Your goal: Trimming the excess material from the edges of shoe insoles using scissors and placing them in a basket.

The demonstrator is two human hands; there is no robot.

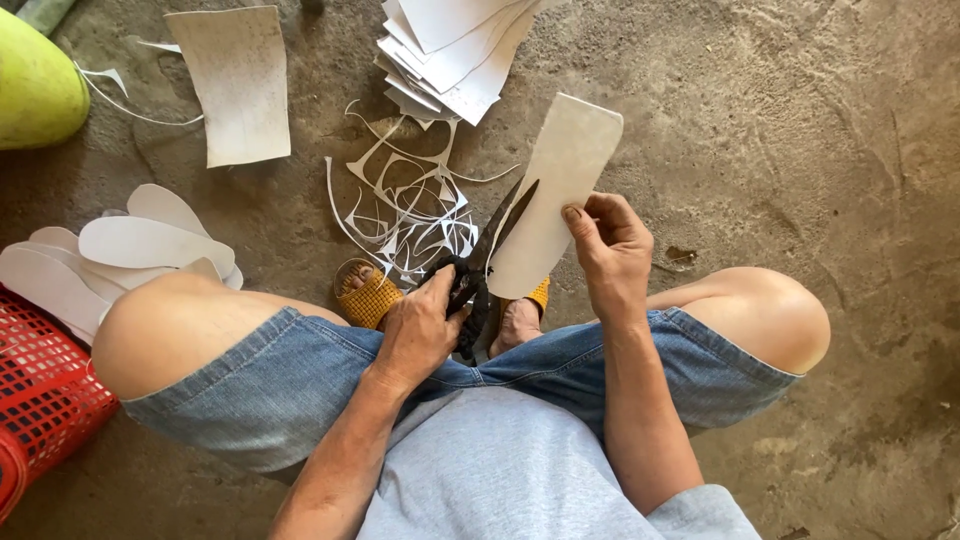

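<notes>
I am squatting on a concrete floor. My left hand [418, 335] grips the dark handles of a large pair of scissors [495, 235], whose blades are parted against the left edge of a white sheet piece [555, 190]. My right hand [612, 250] pinches that piece at its right edge and holds it tilted above the floor. The piece has a rounded bottom and a squarer top. Thin white offcuts [410, 210] lie tangled on the floor just beyond the scissors.
A stack of white rectangular sheets [450, 50] lies at the top centre, with a single sheet [240, 80] to its left. Several cut sole-shaped pieces [130, 245] are piled at left by a red basket [40, 390]. A yellow-green rounded object [35, 85] sits top left.
</notes>
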